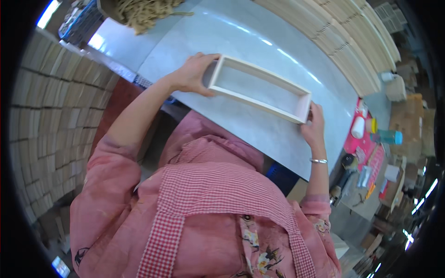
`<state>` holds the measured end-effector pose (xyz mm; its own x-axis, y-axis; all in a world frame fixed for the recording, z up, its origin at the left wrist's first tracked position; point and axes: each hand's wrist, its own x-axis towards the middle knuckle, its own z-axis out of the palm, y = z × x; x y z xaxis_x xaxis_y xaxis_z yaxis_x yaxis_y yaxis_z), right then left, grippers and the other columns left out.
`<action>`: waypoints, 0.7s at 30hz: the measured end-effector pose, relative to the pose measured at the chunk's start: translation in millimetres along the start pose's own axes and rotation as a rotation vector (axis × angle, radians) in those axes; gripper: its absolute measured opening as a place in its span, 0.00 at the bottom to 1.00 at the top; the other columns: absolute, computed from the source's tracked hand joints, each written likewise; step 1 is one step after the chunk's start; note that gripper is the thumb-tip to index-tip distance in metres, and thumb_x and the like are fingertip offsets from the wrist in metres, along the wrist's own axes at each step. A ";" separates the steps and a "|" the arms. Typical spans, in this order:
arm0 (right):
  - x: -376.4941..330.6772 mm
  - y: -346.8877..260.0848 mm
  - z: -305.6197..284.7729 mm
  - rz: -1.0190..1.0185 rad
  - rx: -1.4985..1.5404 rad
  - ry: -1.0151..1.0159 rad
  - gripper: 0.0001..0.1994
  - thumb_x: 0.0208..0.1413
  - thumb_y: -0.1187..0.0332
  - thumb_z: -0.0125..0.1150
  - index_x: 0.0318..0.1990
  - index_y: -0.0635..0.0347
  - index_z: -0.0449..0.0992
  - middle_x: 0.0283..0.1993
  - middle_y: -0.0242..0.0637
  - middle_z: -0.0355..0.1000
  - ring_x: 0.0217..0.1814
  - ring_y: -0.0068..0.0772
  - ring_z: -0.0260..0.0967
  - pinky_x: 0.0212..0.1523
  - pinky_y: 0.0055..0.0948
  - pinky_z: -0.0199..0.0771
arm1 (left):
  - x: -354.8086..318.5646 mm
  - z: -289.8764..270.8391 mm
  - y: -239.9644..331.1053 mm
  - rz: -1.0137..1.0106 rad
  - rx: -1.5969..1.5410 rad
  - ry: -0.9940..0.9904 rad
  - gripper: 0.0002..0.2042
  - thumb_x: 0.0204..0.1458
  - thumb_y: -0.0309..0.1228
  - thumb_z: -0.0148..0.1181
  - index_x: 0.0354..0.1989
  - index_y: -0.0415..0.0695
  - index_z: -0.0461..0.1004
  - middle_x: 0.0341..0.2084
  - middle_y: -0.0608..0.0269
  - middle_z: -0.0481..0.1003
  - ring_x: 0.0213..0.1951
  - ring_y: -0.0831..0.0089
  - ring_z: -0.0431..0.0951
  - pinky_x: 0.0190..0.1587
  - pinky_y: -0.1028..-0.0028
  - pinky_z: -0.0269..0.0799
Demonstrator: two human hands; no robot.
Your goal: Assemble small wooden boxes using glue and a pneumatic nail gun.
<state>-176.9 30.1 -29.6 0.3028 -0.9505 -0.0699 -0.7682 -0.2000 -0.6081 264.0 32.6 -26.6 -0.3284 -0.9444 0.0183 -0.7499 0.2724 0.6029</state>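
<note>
A long, narrow rectangular frame of pale wood (255,103) lies at a slant on or just over the pale grey tabletop (185,48). The tabletop shows through its open middle. My left hand (191,75) spans the frame's left end, with the thumb at the near corner and the fingers at the far corner. At the opposite short end, my right hand (314,125) grips the near right corner; some of its fingers are hidden behind the wood. A silver bracelet (318,161) circles my right wrist.
Long rows of stacked pale wood pieces (331,34) line the table's far right side. Tan, straw-like material (146,11) lies at the far left. Tall wood stacks (55,125) stand left of me. A teal bottle (389,136) and a white bottle (358,127) are at the right.
</note>
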 end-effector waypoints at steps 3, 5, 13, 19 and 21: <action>-9.5 4.4 13.1 -0.122 0.154 0.251 0.28 0.48 0.84 0.56 0.61 0.65 0.70 0.50 0.38 0.66 0.41 0.30 0.66 0.44 0.25 0.69 | -1.5 3.7 -9.5 0.067 0.065 -0.003 0.46 0.38 0.39 0.73 0.69 0.43 0.59 0.58 0.49 0.69 0.55 0.56 0.68 0.62 0.59 0.62; -13.8 2.0 16.9 -0.128 0.159 0.288 0.26 0.49 0.84 0.56 0.60 0.65 0.71 0.48 0.37 0.66 0.40 0.29 0.66 0.44 0.24 0.69 | -9.5 0.1 -16.6 0.073 -0.069 0.005 0.41 0.43 0.36 0.70 0.69 0.42 0.61 0.56 0.50 0.70 0.53 0.58 0.70 0.59 0.62 0.66; -21.4 5.7 25.2 -0.039 0.172 0.248 0.23 0.53 0.83 0.56 0.59 0.64 0.72 0.44 0.36 0.71 0.40 0.28 0.67 0.45 0.22 0.68 | -18.0 -5.1 8.5 -0.467 -0.862 -0.126 0.22 0.54 0.26 0.62 0.59 0.38 0.72 0.46 0.54 0.77 0.37 0.73 0.77 0.38 0.77 0.74; -19.7 -2.5 26.9 0.011 0.258 0.251 0.22 0.56 0.83 0.54 0.60 0.63 0.71 0.47 0.37 0.74 0.43 0.29 0.70 0.47 0.24 0.70 | -10.2 -12.6 -0.9 -0.540 -0.940 -0.170 0.11 0.55 0.23 0.59 0.46 0.36 0.79 0.32 0.62 0.79 0.26 0.83 0.75 0.28 0.85 0.68; -19.3 -1.6 26.0 0.014 0.240 0.248 0.23 0.56 0.83 0.54 0.60 0.63 0.71 0.48 0.38 0.75 0.45 0.29 0.71 0.47 0.24 0.70 | -4.8 -14.8 -3.4 -0.547 -0.953 -0.215 0.10 0.55 0.23 0.60 0.44 0.36 0.79 0.29 0.63 0.79 0.26 0.83 0.75 0.28 0.86 0.68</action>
<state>-166.8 55.0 -47.8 0.1247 -0.9875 0.0969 -0.6081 -0.1532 -0.7790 276.6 33.5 -17.0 -0.2508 -0.8172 -0.5189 -0.1081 -0.5090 0.8539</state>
